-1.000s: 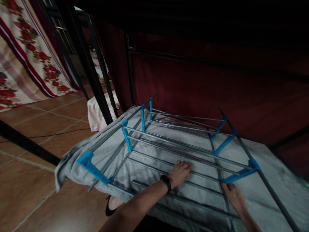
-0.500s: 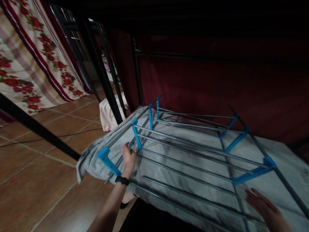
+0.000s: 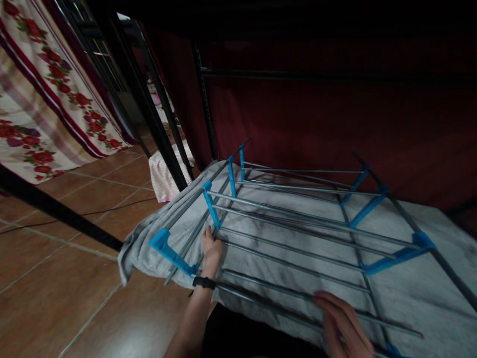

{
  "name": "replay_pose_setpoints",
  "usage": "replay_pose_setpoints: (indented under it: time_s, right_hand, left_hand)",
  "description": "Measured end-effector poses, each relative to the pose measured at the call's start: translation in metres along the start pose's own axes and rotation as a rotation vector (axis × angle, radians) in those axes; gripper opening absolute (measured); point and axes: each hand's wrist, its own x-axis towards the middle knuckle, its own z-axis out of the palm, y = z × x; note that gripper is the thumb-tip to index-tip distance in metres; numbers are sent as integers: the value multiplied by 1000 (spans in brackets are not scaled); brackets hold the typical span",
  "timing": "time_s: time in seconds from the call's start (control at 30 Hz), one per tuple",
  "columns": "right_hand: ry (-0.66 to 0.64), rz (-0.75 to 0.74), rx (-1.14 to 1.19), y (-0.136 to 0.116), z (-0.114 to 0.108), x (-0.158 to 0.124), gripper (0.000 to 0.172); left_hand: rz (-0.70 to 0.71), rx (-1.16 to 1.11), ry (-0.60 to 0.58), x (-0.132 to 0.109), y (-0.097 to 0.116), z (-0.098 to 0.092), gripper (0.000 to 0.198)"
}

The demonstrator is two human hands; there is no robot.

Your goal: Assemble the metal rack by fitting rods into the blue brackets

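A partly assembled rack of grey metal rods (image 3: 290, 211) and blue plastic brackets (image 3: 211, 205) lies on a grey blanket. My left hand (image 3: 212, 248) is at the rack's left side, below a blue bracket. Its fingers are curled at the lower side rod, partly hidden. A loose metal rod (image 3: 268, 283) lies across the near part of the rack, its right end free. My right hand (image 3: 345, 323) is over this rod, fingers together and bent onto it. Nearer to me, another metal rod (image 3: 253, 301) runs from the left side and passes behind my right hand.
Beneath the rack, the grey blanket (image 3: 421, 283) covers a bed inside a black metal frame (image 3: 63, 211). Dark red cloth (image 3: 298, 124) hangs behind. On the left are a tiled floor (image 3: 85, 278), a black cable (image 3: 119, 203) and a floral curtain (image 3: 55, 99).
My right hand has moved left from beyond the rack's right side onto the loose rod. My left hand has shifted slightly right, nearer the blue bracket. The view has tilted slightly.
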Motion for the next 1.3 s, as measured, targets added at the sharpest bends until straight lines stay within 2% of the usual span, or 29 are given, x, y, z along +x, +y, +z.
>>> replay_pose_setpoints:
  time_s: [0.1, 0.23, 0.33, 0.43, 0.67, 0.97, 1.3]
  right_hand:
    - [-119, -51, 30, -12, 67, 60, 34]
    - [-373, -51, -151, -14, 141, 127, 38]
    - [-572, -43, -303, -11, 177, 149, 36]
    - [-670, -37, -393, -7, 196, 155, 33]
    - [-688, -21, -312, 6, 206, 155, 26]
    - [-659, -21, -241, 9, 194, 154, 27]
    - [-660, 4, -219, 17, 182, 145, 31]
  left_hand:
    - [79, -100, -30, 8, 7, 4, 66]
    - [129, -160, -40, 25, 21, 9, 47]
    - [140, -148, -52, 27, 19, 8, 32]
    - [178, -119, -55, 22, 13, 5, 28]
    - [215, -117, -73, 16, 15, -1, 23]
    - [207, 38, -92, 4, 19, -7, 22]
    - [165, 193, -81, -19, 26, -1, 24]
